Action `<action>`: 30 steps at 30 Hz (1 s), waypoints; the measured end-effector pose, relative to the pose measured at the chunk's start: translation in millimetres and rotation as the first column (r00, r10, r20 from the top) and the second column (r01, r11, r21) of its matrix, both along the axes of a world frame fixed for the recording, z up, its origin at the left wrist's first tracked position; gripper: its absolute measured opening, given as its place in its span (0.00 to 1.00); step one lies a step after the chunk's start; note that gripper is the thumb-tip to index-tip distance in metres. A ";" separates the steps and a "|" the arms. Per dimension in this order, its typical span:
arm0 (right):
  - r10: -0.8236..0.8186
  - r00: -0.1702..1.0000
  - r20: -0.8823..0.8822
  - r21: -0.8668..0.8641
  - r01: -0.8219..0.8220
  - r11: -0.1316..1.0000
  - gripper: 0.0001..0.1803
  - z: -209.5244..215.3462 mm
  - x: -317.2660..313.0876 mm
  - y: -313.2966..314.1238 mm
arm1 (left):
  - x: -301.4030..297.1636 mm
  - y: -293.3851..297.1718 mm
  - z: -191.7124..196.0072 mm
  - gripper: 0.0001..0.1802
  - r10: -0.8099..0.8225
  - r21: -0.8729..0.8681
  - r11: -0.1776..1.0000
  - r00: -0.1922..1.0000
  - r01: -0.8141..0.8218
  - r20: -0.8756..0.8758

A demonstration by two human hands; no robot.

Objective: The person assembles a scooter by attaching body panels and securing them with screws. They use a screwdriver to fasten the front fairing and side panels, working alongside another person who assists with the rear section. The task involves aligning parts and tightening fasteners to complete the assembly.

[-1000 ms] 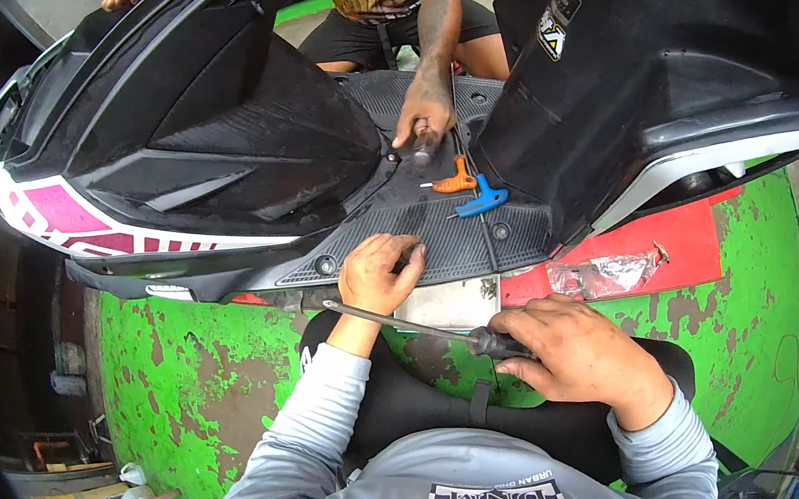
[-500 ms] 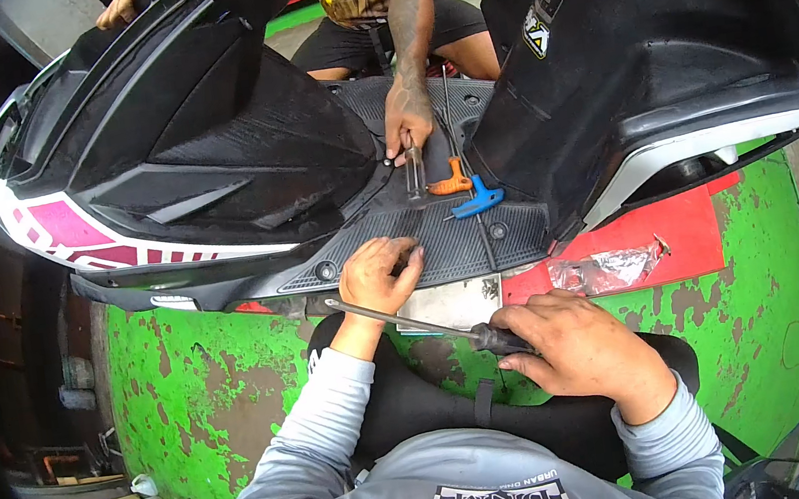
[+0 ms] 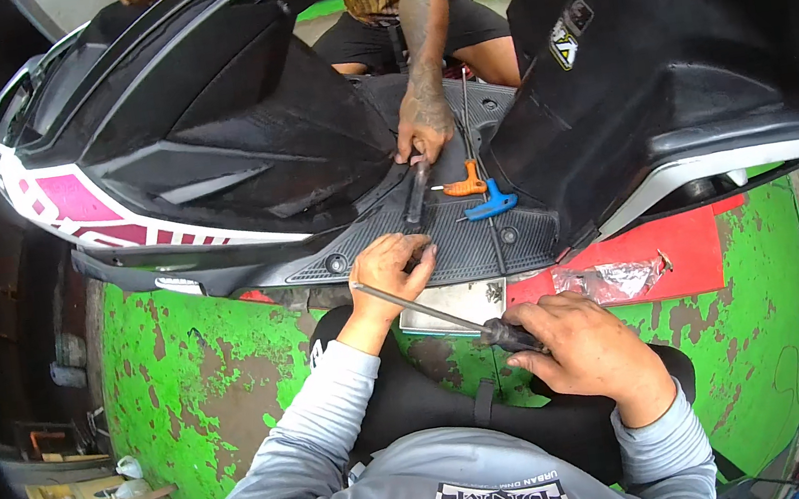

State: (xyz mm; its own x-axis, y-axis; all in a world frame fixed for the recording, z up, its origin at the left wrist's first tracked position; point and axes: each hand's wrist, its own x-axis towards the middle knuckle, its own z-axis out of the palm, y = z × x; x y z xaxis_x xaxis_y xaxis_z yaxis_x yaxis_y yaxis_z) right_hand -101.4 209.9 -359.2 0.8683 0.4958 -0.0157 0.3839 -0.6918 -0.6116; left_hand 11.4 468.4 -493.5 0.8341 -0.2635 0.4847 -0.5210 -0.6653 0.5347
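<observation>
Right hand: the right hand (image 3: pixel 585 351) is closed round the dark handle of a screwdriver (image 3: pixel 501 333), thumb on the near side, fingers wrapped over the far side
Screwdriver place: handle in the right hand, shaft in the gap between the two hands, far end just by the left wrist
Screwdriver axis: slanting, leading away from the right hand to the left and forward; the tip points past the heel of the left hand
Screwdriver tip: too small to make out its shape; whether it touches the left wrist or hangs above it I cannot tell
Handle butt: hidden inside the right palm
Left hand: the left hand (image 3: pixel 391 276) is loosely curled over the near edge of the footboard (image 3: pixel 461 254), thumb apart from the fingers; whether anything lies under them I cannot tell
Ahead of the left hand: a dark-handled tool (image 3: pixel 417 199), its handle end toward the left hand, its other end hidden under a co-worker's hand (image 3: pixel 425 130)
Ahead and right of the left hand: an orange T-handle key (image 3: pixel 463 180) and, nearer, a blue T-handle key (image 3: pixel 491 202)
Between the hands: a pale tray (image 3: pixel 467 303), partly covered by the screwdriver shaft and the footboard
Beyond the right hand: a clear plastic packet (image 3: pixel 615 280) on a red mat (image 3: pixel 698 256), its contents hard to make out
</observation>
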 end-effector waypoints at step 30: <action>0.063 0.968 -0.244 -0.088 -0.087 0.992 0.29 -95.1 24.6 -0.8 | -9.9 12.2 -20.8 0.10 0.098 -0.079 0.993 0.980 -0.086 0.170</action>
State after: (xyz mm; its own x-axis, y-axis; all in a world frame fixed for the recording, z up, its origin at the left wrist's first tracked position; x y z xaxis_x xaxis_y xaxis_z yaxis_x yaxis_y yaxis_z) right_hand -76.8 209.1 -454.4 0.7934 0.5452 -0.2707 0.2871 -0.7273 -0.6234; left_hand 1.5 480.6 -514.3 0.7546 -0.1494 0.6390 -0.5483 -0.6785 0.4889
